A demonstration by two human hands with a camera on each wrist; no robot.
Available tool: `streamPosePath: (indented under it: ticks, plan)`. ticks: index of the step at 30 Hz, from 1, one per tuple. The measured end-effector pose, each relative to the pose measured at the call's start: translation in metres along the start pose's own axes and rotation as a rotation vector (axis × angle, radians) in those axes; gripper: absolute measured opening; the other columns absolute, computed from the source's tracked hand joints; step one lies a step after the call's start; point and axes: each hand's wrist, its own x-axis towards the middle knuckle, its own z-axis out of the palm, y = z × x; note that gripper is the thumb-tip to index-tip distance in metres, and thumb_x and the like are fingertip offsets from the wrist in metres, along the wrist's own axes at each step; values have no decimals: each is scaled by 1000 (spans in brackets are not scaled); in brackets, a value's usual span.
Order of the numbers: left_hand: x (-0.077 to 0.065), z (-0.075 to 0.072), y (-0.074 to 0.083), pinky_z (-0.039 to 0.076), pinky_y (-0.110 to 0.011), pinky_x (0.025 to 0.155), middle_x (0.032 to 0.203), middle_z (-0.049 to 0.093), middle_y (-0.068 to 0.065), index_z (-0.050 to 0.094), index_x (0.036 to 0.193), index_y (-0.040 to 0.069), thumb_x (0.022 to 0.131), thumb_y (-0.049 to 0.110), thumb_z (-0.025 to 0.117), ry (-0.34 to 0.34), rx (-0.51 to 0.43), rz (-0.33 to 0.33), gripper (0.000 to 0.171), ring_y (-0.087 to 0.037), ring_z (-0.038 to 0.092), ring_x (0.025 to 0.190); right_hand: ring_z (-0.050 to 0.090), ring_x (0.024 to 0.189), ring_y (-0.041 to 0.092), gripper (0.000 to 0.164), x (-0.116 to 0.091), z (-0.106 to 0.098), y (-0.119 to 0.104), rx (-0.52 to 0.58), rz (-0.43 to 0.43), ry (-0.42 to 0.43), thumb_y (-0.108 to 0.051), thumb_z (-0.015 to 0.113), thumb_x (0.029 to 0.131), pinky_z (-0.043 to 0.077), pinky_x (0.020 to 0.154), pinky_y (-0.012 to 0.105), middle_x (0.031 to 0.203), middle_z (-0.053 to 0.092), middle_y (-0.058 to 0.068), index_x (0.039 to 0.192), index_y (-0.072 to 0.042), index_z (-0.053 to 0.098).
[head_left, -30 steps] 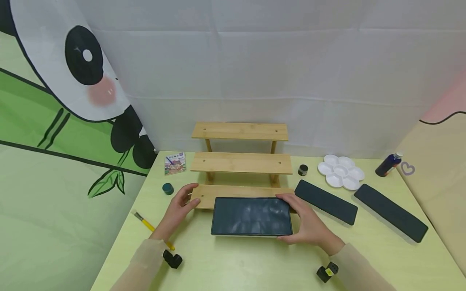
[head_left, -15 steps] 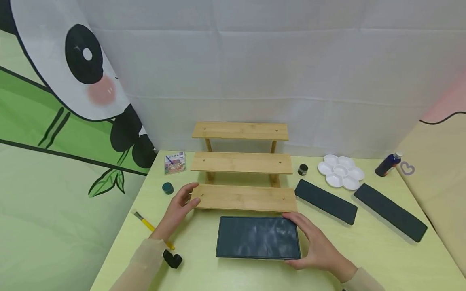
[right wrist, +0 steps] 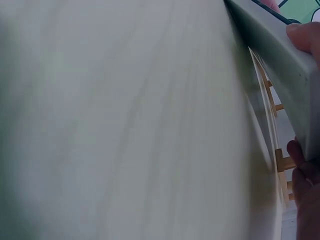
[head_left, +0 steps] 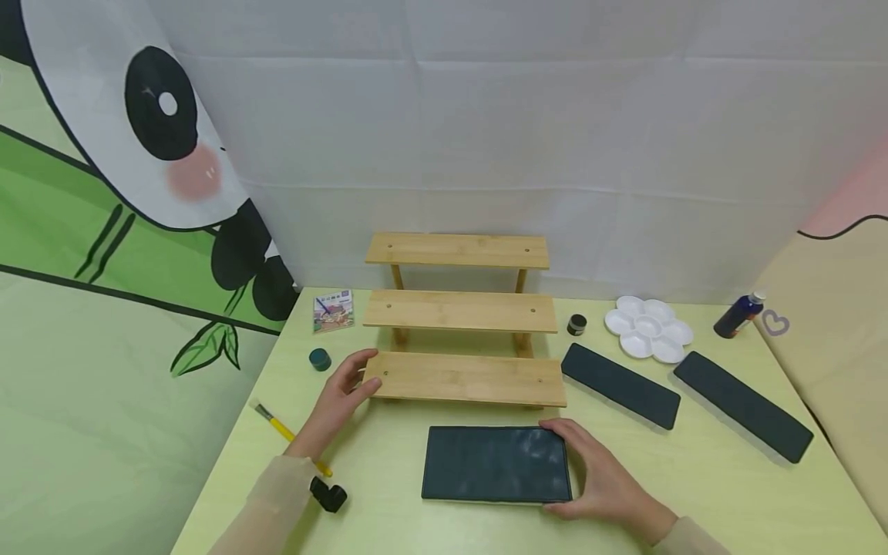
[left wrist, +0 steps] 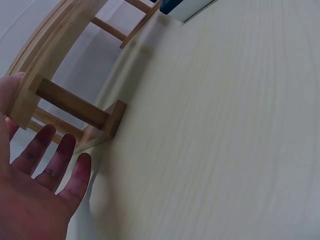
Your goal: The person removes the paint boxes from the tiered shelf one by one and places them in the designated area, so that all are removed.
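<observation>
A three-tier wooden stand [head_left: 461,311] stands at the table's back centre. At its lowest board, my left hand [head_left: 344,397] grips the left end between thumb and index finger; in the left wrist view the other fingers [left wrist: 74,180] spread out below the board. In front of the stand is a flat rectangular box [head_left: 496,464] with a shiny dark top. Its pale side shows in the right wrist view, along with the thumb and fingertips on its edges. My right hand [head_left: 602,482] holds the box by its right end, thumb at the near edge, fingers at the far edge.
Two long dark bars [head_left: 620,385] lie slanted at the right. Behind them are a white flower-shaped palette [head_left: 648,330], a dark bottle [head_left: 739,316] and a small jar [head_left: 576,324]. On the left are a yellow-handled brush [head_left: 280,425], a green pot [head_left: 320,359] and a picture card [head_left: 334,311].
My right hand has carried the box from over the lowest board toward the table's front and slightly right, so that board now shows fully. My left hand has stayed in place.
</observation>
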Motion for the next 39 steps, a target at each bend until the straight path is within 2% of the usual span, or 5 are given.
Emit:
streamPosePath:
  ticks: [15, 23, 31, 35, 39]
  plan:
    - [-6, -4, 1, 28, -57, 120, 164, 39, -6, 47, 154, 21, 103, 32, 70, -2, 4, -39, 57, -38, 32, 152, 47, 129, 7, 115, 0, 9, 8, -173, -22, -58, -74, 90, 59, 49, 103, 42, 143, 48, -18, 152, -22, 49]
    - [-7, -5, 3, 34, -54, 117, 163, 41, -8, 47, 154, 24, 102, 37, 71, 0, 13, -58, 59, -38, 36, 150, 43, 135, 13, 125, 1, 9, 5, -185, -61, -65, -79, 89, 54, 42, 108, 40, 148, 46, -8, 153, -14, 46]
    - [-6, -8, 3, 36, -56, 116, 161, 43, -8, 47, 155, 20, 101, 37, 71, -16, 58, -50, 61, -37, 42, 145, 38, 141, 18, 134, -1, 3, 3, -151, -28, -134, -79, 89, 53, 43, 109, 50, 155, 40, -1, 158, -14, 38]
    - [-3, -11, 8, 43, -52, 109, 156, 47, -7, 48, 154, 16, 101, 32, 73, -35, 115, -26, 60, -35, 51, 131, 39, 142, 15, 114, -5, -8, 4, -154, -4, -139, -71, 87, 70, 46, 109, 43, 157, 39, -5, 160, -21, 38]
    - [-1, -18, 16, 46, -54, 105, 155, 49, -10, 50, 153, 12, 103, 25, 70, -76, 144, 11, 55, -37, 53, 128, 51, 133, 14, 68, -8, -32, 9, -158, -59, -35, -42, 85, 88, 41, 109, 24, 145, 54, -7, 146, -21, 57]
